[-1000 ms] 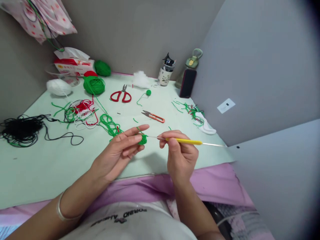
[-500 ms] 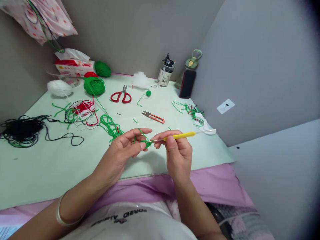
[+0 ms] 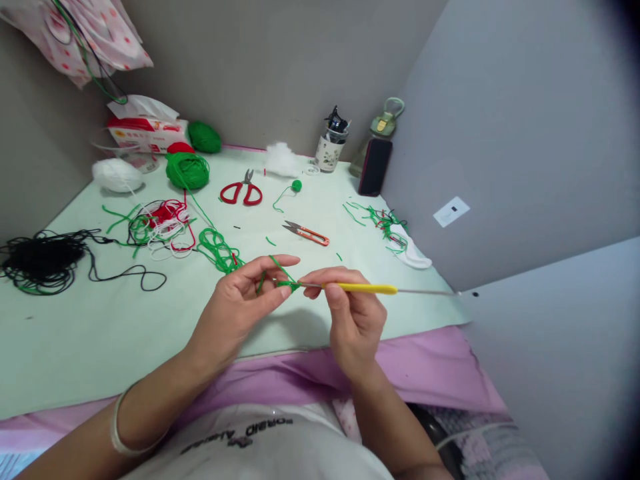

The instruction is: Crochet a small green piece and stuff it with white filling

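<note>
My left hand (image 3: 250, 293) pinches a small green crochet piece (image 3: 295, 286) between thumb and fingers, with a strand of green yarn (image 3: 283, 268) running up over its raised index finger. In my right hand (image 3: 353, 307) is a crochet hook (image 3: 367, 289) with a yellow handle, held like a pen. Its metal tip meets the green piece, while the other metal end points right. Fingers partly hide the piece. Loose green yarn loops (image 3: 220, 250) lie just beyond my left hand and lead back to a green yarn ball (image 3: 187, 171).
Orange thread snips (image 3: 307, 233) and red-handled scissors (image 3: 243, 192) lie beyond my hands. A black yarn tangle (image 3: 43, 260) and a white yarn ball (image 3: 117, 175) are left. At the back right stand a pen cup (image 3: 331, 150), a phone (image 3: 375, 167) and a bottle (image 3: 386, 125).
The crochet hook has swung from tilting upward at its right end to nearly level. The green piece has turned and shows less between my fingers.
</note>
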`<state>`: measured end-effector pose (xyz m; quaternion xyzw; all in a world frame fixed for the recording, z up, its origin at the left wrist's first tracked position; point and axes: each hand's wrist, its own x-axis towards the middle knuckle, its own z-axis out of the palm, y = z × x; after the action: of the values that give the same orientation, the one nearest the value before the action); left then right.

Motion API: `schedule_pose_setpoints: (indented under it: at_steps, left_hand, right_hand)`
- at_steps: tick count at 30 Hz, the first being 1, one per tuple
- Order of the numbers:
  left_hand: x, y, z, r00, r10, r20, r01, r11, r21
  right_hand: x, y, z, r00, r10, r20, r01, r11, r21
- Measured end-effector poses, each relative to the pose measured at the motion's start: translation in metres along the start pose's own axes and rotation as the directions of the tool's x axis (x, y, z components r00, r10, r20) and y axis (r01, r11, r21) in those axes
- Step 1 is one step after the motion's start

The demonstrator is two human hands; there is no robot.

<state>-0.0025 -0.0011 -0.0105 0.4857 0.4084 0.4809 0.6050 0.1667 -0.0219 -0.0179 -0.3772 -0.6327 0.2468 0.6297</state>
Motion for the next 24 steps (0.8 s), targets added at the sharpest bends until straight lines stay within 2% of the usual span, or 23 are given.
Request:
schedule_pose_setpoints:
  at_steps: [3, 5, 6, 8, 10, 13, 16, 19, 22, 24]
  left_hand:
    - [-0.003, 0.002, 0.005, 0.996, 0.036, -0.082, -0.032, 0.998, 0.048]
    - [-0.004, 0.006, 0.008, 0.997, -0.014, -0.079, 0.010, 0.998, -0.061]
    - [-0.004, 0.007, 0.009, 0.996, -0.080, -0.034, 0.074, 0.986, -0.151]
    - [-0.002, 0.010, 0.009, 0.971, -0.219, 0.100, 0.240, 0.917, -0.318]
    - [0.001, 0.012, 0.007, 0.941, -0.290, 0.175, 0.337, 0.851, -0.403]
    - [0.004, 0.013, 0.004, 0.958, -0.254, 0.135, 0.288, 0.853, -0.435]
    - [0.003, 0.012, 0.006, 0.973, -0.197, 0.121, 0.228, 0.898, -0.377]
    - [0.001, 0.010, 0.010, 0.986, -0.161, 0.046, 0.168, 0.943, -0.287]
    - [0.001, 0.008, 0.013, 0.989, -0.147, -0.023, 0.135, 0.948, -0.288]
    - [0.002, 0.008, 0.012, 0.979, -0.203, 0.032, 0.201, 0.912, -0.358]
  right_hand:
    - [-0.006, 0.003, 0.002, 0.963, -0.248, 0.102, 0.267, 0.928, -0.259]
    - [-0.010, 0.005, 0.004, 0.926, -0.340, 0.162, 0.376, 0.832, -0.408]
    - [-0.011, 0.006, 0.004, 0.920, -0.354, 0.167, 0.391, 0.804, -0.448]
    - [-0.011, 0.006, 0.004, 0.934, -0.330, 0.137, 0.356, 0.836, -0.418]
    - [-0.008, 0.005, 0.004, 0.970, -0.240, 0.032, 0.240, 0.934, -0.265]
    - [0.001, 0.002, 0.004, 0.994, -0.031, -0.102, 0.034, 0.999, 0.034]
    - [0.006, 0.001, 0.007, 0.996, 0.075, -0.051, -0.066, 0.985, 0.160]
    - [0.003, 0.004, 0.009, 0.998, 0.050, -0.028, -0.048, 0.997, 0.058]
    - [-0.005, 0.007, 0.009, 0.992, -0.126, 0.021, 0.128, 0.971, -0.200]
    - [-0.009, 0.009, 0.007, 0.966, -0.243, 0.083, 0.257, 0.911, -0.323]
